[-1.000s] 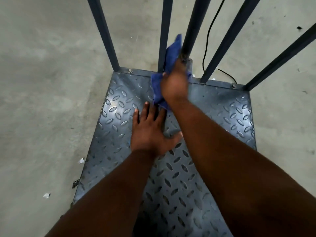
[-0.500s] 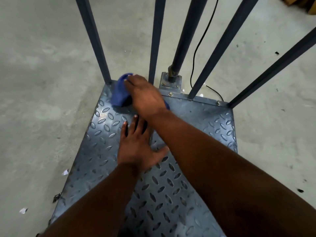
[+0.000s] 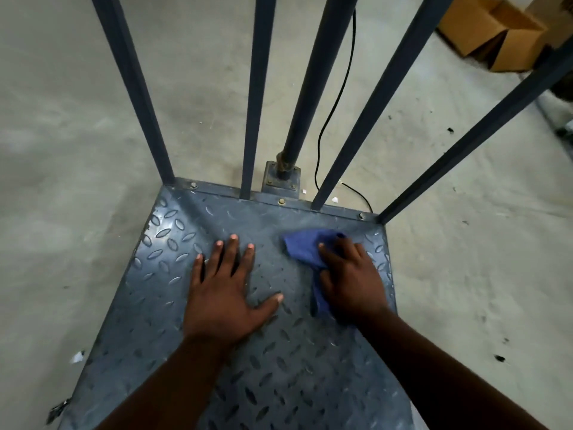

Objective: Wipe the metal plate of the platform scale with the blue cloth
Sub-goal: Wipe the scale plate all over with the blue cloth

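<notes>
The platform scale's metal plate (image 3: 161, 274) is blue-grey checker steel and fills the lower middle of the head view. My left hand (image 3: 224, 293) lies flat on it near the middle, fingers spread and straight. The blue cloth (image 3: 302, 245) is bunched on the plate's far right part. My right hand (image 3: 350, 279) presses down on the cloth, with its fingers bent over the fabric. Part of the cloth is hidden under that hand.
Several blue-grey rail bars (image 3: 257, 97) rise from the plate's far edge, with a round pole (image 3: 313, 88) bolted behind it. A black cable (image 3: 336, 97) runs over the concrete floor. A cardboard box (image 3: 493, 29) sits at the far right. Paper scraps (image 3: 77, 356) lie left of the plate.
My right hand has swept the cloth from the far left corner across to the plate's far right part. My left hand has stayed flat in the same spot on the plate.
</notes>
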`<state>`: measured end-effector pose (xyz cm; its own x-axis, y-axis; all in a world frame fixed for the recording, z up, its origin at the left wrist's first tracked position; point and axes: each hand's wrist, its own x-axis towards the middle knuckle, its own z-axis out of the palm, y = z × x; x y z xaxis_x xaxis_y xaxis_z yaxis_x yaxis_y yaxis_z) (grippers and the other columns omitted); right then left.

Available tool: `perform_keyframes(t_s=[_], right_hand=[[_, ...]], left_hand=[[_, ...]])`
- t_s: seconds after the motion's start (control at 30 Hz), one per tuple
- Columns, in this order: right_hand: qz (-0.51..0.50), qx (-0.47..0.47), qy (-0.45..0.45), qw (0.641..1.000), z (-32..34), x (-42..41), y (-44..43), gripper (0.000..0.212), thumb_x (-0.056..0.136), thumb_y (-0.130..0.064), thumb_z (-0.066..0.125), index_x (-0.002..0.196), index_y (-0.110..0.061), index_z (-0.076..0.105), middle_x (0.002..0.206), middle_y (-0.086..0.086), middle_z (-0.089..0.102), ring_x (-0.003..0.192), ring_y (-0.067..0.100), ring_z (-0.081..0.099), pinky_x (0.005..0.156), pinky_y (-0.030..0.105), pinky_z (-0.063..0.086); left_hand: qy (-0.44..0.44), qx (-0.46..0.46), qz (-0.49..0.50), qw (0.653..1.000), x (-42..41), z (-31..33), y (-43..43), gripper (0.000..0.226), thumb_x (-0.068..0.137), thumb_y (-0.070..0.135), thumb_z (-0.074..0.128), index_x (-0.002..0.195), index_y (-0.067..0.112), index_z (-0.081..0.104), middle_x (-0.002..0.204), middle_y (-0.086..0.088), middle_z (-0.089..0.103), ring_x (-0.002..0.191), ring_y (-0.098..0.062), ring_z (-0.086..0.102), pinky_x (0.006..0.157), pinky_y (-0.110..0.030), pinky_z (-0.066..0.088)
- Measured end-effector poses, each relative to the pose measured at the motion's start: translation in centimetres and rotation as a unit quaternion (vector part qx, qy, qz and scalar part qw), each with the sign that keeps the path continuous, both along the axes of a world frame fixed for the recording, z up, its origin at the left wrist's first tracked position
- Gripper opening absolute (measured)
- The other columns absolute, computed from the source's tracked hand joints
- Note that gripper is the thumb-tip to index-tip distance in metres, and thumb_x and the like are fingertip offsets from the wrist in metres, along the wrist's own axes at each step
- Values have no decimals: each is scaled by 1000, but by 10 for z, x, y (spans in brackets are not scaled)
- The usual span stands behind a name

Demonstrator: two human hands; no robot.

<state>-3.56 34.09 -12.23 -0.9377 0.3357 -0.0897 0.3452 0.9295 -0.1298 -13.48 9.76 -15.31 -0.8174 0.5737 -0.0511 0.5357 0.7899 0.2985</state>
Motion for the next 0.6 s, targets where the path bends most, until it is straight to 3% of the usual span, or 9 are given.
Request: perform_keyframes(t_s=[0.07, 0.13, 0.2, 0.27, 0.37, 0.43, 0.5, 0.6], right_hand=[[-5, -5, 23, 1000, -4, 31, -1, 55, 91, -43, 54, 143, -26, 61, 142, 8, 53, 123, 32, 51, 102, 46, 49], [-10, -40, 57, 998, -16, 56, -24, 56, 88, -38, 60, 142, -24, 62, 139, 12, 56, 118, 35, 55, 101, 44, 50], [-17, -68, 72, 995, -26, 69, -49, 62, 89, -35, 59, 150, -26, 54, 148, 14, 53, 129, 36, 52, 110, 44, 45], [-16, -97, 71, 993, -29, 68, -56, 65, 94, -36, 51, 157, -28, 42, 163, 12, 39, 147, 33, 39, 123, 48, 31], [-30, -112, 16, 993, -17, 60, -47, 66, 99, -49, 33, 163, -38, 23, 173, 9, 10, 160, 27, 8, 128, 51, 1], [-42, -131, -26, 990, -7, 46, -46, 64, 100, -54, 24, 163, -44, 13, 174, 9, -3, 160, 26, -8, 127, 55, -7], [-51, -147, -97, 983, 4, 28, -42, 62, 105, -50, 32, 162, -48, 6, 172, 12, -13, 159, 26, -17, 125, 59, -13], [-23, -137, -161, 977, 18, 16, -36, 76, 104, -45, 51, 162, -47, 3, 171, 15, -18, 158, 29, -17, 121, 59, -15]], left_hand=[[-10, -8, -1, 1000, 0, 1, 1, 113, 81, 101, 25, 171, 38, 1, 179, 2, -11, 166, -23, -7, 132, -53, -6], [-3, -11, -8, 1000, 0, 3, 1, 111, 82, 98, 29, 171, 37, 5, 180, 0, -7, 166, -26, -1, 132, -55, -1], [9, -18, -8, 1000, 2, 1, 0, 109, 82, 93, 37, 171, 32, 20, 180, -3, 6, 165, -29, 13, 131, -57, 7], [17, -29, -3, 999, 3, 1, 0, 108, 80, 92, 41, 169, 31, 28, 178, -4, 15, 162, -32, 22, 130, -56, 10], [23, -25, -6, 999, 6, 8, 4, 107, 81, 94, 37, 168, 33, 31, 178, -5, 19, 161, -32, 24, 129, -52, 6], [18, -34, -5, 999, 6, 10, 4, 108, 81, 97, 29, 169, 34, 27, 179, -4, 14, 163, -32, 18, 130, -52, 5], [-10, -54, -4, 998, 3, 13, 5, 114, 78, 102, 21, 170, 36, 20, 180, -3, 7, 165, -31, 11, 130, -55, 6], [-83, -103, -20, 991, 0, 18, 6, 128, 67, 110, 11, 171, 37, 8, 179, -4, -9, 166, -30, -1, 130, -57, 2]])
